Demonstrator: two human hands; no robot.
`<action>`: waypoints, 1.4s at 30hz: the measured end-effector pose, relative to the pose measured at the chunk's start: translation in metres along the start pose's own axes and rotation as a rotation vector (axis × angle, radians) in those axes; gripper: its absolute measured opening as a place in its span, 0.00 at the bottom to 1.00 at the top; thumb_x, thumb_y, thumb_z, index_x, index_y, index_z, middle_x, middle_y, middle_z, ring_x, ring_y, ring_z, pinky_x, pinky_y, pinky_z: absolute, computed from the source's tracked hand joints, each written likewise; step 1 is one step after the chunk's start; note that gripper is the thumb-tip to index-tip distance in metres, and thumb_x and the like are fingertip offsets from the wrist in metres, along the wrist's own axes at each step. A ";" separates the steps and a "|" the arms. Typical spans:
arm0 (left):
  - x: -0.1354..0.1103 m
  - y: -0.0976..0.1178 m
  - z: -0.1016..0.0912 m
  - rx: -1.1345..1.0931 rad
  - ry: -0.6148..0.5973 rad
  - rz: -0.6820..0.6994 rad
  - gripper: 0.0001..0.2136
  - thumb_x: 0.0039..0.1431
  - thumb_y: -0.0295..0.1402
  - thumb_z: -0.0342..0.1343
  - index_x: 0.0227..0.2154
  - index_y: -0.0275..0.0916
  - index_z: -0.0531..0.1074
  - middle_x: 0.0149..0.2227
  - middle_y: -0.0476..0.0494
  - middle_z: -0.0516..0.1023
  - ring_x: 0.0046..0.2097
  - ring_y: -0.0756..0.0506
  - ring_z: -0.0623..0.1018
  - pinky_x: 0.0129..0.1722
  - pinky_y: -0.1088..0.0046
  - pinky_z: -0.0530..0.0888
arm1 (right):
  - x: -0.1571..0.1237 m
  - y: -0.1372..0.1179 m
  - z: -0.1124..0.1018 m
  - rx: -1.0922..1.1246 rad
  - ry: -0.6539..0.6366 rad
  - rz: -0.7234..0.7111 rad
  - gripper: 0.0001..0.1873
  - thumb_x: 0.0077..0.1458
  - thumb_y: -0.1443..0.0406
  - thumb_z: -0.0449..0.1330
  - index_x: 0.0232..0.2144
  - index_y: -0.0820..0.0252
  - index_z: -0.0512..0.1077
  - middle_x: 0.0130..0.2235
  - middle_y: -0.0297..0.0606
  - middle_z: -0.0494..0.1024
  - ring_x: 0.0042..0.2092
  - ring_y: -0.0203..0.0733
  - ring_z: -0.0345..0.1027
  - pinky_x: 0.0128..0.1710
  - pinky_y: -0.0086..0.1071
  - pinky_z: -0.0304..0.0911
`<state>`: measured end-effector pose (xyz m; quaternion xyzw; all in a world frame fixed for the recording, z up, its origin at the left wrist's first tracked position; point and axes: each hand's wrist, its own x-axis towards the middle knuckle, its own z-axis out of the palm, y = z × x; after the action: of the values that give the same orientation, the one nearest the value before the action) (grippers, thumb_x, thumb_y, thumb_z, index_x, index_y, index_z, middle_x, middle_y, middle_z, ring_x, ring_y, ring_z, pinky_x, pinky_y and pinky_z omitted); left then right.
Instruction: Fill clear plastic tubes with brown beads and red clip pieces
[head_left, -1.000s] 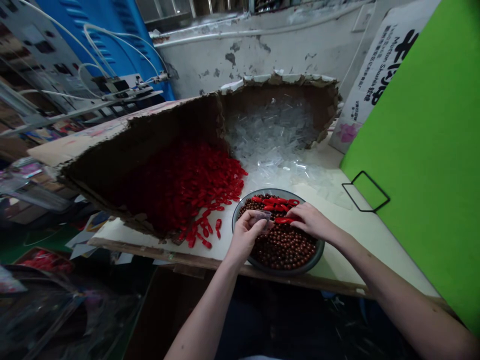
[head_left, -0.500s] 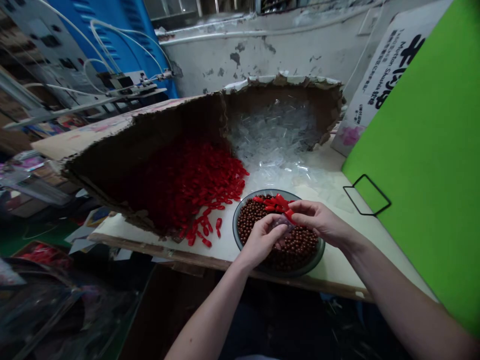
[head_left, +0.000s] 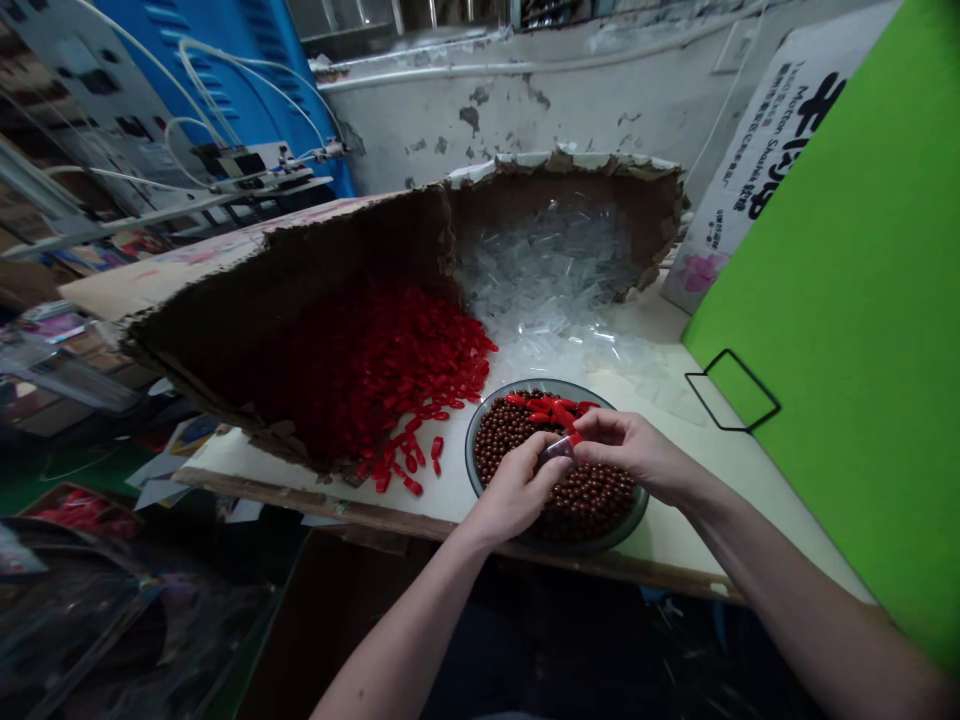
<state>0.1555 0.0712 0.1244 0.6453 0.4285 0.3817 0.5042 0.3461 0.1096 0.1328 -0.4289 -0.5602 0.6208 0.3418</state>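
Note:
Over a round grey bowl [head_left: 471, 465] of brown beads [head_left: 600, 492], my two hands meet. My left hand [head_left: 517, 487] is closed round a small clear plastic container [head_left: 556, 452] with something dark inside. At the container's right end sits a red cap [head_left: 574, 439], pinched between the thumb and fingers of my right hand [head_left: 628, 450]. Several loose red caps [head_left: 541, 406] lie on the beads at the bowl's far side, just beyond my fingers.
A torn cardboard box [head_left: 210, 250] on the white table [head_left: 442, 505] spills red caps [head_left: 390, 370] at left and clear plastic pieces [head_left: 555, 260] behind the bowl. A green panel [head_left: 847, 330] with a black wire loop [head_left: 776, 408] stands at right.
My right hand has brought the red cap down against the container's end, where the two now line up. The container has turned slightly in my left hand.

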 end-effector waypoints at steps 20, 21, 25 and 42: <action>0.012 -0.007 -0.005 -0.698 -0.202 -0.299 0.12 0.51 0.39 0.59 0.32 0.35 0.67 0.28 0.41 0.79 0.18 0.55 0.69 0.16 0.82 0.62 | 0.032 -0.019 0.013 0.251 0.004 -0.029 0.23 0.55 0.48 0.56 0.40 0.59 0.77 0.42 0.42 0.79 0.40 0.38 0.71 0.42 0.32 0.65; 0.011 -0.010 -0.005 -0.710 -0.200 -0.305 0.12 0.51 0.38 0.59 0.31 0.35 0.67 0.28 0.41 0.79 0.18 0.54 0.69 0.15 0.82 0.62 | 0.032 -0.019 0.016 0.260 0.005 -0.041 0.23 0.55 0.48 0.57 0.39 0.60 0.77 0.40 0.42 0.79 0.39 0.37 0.71 0.42 0.31 0.65; 0.009 -0.020 -0.001 -0.731 -0.147 -0.318 0.11 0.50 0.37 0.59 0.30 0.35 0.66 0.25 0.41 0.79 0.16 0.54 0.68 0.14 0.82 0.60 | 0.023 -0.018 0.018 0.210 0.179 -0.164 0.19 0.53 0.50 0.60 0.36 0.60 0.76 0.30 0.36 0.76 0.31 0.33 0.69 0.34 0.28 0.64; 0.014 0.001 0.031 -0.146 0.227 -0.138 0.25 0.56 0.51 0.49 0.14 0.36 0.58 0.17 0.53 0.53 0.22 0.55 0.52 0.22 0.75 0.49 | 0.019 -0.015 0.045 0.058 0.266 -0.071 0.24 0.51 0.45 0.58 0.33 0.60 0.75 0.20 0.28 0.61 0.22 0.33 0.53 0.24 0.29 0.52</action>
<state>0.1890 0.0743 0.1200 0.5287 0.4973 0.4466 0.5232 0.2970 0.1105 0.1453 -0.4773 -0.5065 0.5619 0.4471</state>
